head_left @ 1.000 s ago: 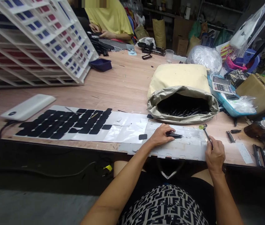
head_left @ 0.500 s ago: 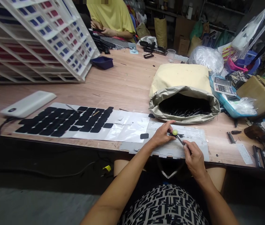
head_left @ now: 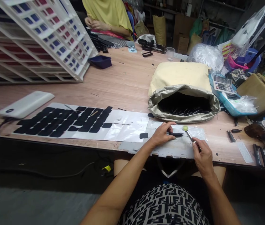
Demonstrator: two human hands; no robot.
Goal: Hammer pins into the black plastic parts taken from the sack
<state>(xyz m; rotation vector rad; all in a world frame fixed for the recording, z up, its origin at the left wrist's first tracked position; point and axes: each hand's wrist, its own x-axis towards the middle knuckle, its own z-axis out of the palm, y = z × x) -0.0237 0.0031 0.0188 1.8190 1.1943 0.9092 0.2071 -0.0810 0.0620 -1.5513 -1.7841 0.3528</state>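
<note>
My right hand (head_left: 202,154) grips the handle of a small hammer (head_left: 189,135) with a round yellow-green head. The hammer head is just above the work sheet, to the right of a slim black pointed piece (head_left: 176,134). This piece lies flat on a pale grey sheet (head_left: 186,150) at the table's front edge. My left hand (head_left: 161,134) rests at the piece's left end, thumb beside it, with index finger and thumb spread apart. Behind both hands, a cream sack (head_left: 179,73) opens toward me, with many black pieces inside.
Rows of black rounded patches (head_left: 59,122) lie on white paper at left, near a white device (head_left: 26,104). A white plastic crate (head_left: 80,67) leans at far left. To the right are a calculator (head_left: 222,84) and a jar (head_left: 255,131). A person in yellow (head_left: 109,15) sits across.
My right hand has drawn the hammer to the right, off the black piece. My left fingers have spread apart, exposing more of that piece. The other person's hands have shifted.
</note>
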